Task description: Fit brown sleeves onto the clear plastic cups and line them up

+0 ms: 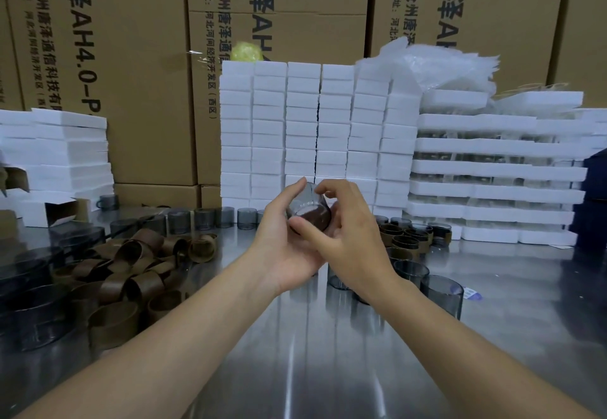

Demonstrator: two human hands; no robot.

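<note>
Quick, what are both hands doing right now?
Left hand: fingers curled round the clear cup, holding it.
Right hand: grips the same cup, thumb on its brown sleeve.

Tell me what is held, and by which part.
One clear cup, in both hands: left hand cups its side, right hand has thumb on the brown sleeve, fingers over the clear end.

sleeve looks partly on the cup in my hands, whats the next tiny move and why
Probably slide the brown sleeve further along the clear cup with the right hand while the left hand steadies it. Bare grey plastic shows beyond the sleeve, so it seems not fully seated. Both hands already grip the cup above the table.
</note>
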